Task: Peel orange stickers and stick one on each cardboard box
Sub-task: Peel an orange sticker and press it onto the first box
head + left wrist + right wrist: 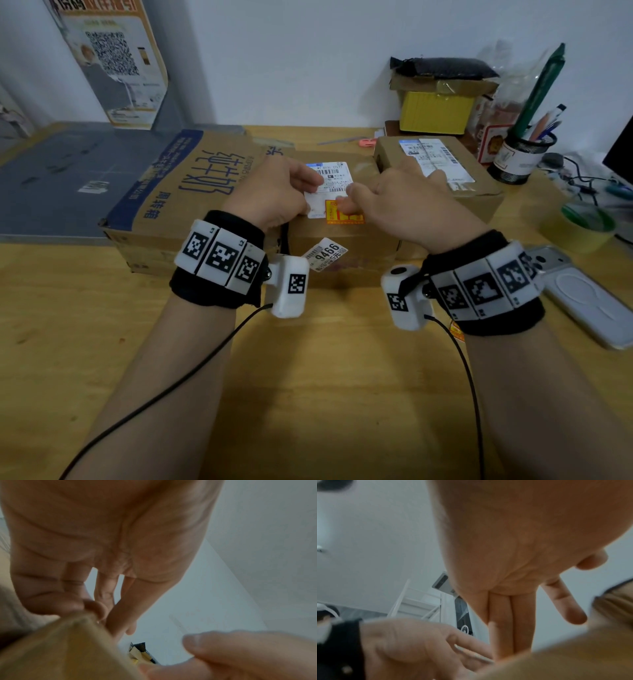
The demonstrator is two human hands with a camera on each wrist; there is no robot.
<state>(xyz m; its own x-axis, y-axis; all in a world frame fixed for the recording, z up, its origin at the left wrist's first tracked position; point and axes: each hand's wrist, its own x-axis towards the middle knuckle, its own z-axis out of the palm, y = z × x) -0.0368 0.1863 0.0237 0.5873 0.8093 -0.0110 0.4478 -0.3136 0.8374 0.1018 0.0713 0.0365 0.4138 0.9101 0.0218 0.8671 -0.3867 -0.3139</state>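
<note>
Wooden desk (308,394) runs to a pale wall, and on it three cardboard boxes sit side by side: a big printed box (191,192) on the left, a middle box (342,246) straight ahead, a right box (442,171) just beyond it. Both hands work over the top of the middle box, close together, because the orange sticker (342,214) lies there, just below a white shipping label (329,181) and overlapping its lower edge. Right hand (407,202) reaches in from the right with its fingers extended, a fingertip on the sticker's upper edge, probably pressing it flat. Left hand (274,192) has its fingers bent at the label's left edge, likely steadying the box; whether it pinches anything cannot be told, as the left wrist view is blurred. A loose tag marked 9466 (325,255) hangs at the box's front. A pen pot (520,154) and a phone (589,294) sit to the right, out of the way. Judging by this, the middle box is nearly done; no orange sticker shows on the other two
</note>
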